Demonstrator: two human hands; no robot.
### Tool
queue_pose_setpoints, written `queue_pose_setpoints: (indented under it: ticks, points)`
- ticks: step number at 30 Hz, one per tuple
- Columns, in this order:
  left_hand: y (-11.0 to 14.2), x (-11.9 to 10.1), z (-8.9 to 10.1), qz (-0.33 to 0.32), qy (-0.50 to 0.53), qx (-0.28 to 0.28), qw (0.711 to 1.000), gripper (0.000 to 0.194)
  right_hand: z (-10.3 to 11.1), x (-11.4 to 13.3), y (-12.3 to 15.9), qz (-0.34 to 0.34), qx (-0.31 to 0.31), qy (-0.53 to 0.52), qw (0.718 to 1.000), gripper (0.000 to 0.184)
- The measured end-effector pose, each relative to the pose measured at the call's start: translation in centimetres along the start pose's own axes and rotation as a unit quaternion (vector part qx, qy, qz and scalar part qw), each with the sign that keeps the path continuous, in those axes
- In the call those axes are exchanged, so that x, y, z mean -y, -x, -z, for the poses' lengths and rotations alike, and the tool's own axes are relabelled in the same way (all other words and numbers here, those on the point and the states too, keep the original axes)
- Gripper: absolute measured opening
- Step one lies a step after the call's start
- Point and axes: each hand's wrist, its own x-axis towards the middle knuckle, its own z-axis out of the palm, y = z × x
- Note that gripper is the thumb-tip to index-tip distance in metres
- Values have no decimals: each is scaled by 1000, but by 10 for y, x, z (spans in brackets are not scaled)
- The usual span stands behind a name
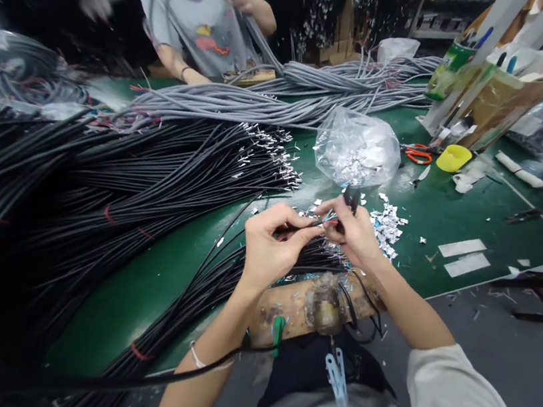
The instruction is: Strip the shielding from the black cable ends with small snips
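Observation:
Pinched in my left hand (277, 238) is the end of a black cable (310, 224), its thin blue and red wires (331, 216) fanning out past the fingertips. My right hand (355, 232) meets those wires and is closed round a dark hand tool, perhaps cutters (351, 198), whose jaws point up and away. Its lower part is hidden in the palm. Below both hands lies a bundle of black cables (221, 274) running to the lower left. Silvery foil scraps (388, 228) and bits of coloured wire are scattered around my right hand.
Black cables (155, 167) pile up on the green table (106, 301), grey cables (285, 108) behind. A clear bag of scraps (357, 149), orange-handled scissors (418, 154) and a yellow object (454, 158) stand beyond. A wooden board (288, 300) edges my lap. Another person (209, 33) handles grey cables opposite.

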Motion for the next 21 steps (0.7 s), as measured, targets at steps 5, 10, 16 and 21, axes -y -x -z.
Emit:
queue_pose_setpoints:
  ticks: [5,10,16,21]
  points:
    - [4,-7,2,-93,-137,-29,986,10,0,11,11,237,-95,278,926,23]
    - [7,-8,-4,-84,-178,-56,979,3,-5,7,17,344,-142,401,837,11]
    - [7,-7,-5,-62,-164,-54,983,14,-9,4,20,324,-117,421,839,14]
    - [6,-8,-1,-71,-134,-70,986,13,-2,9,18,218,-69,286,931,20]
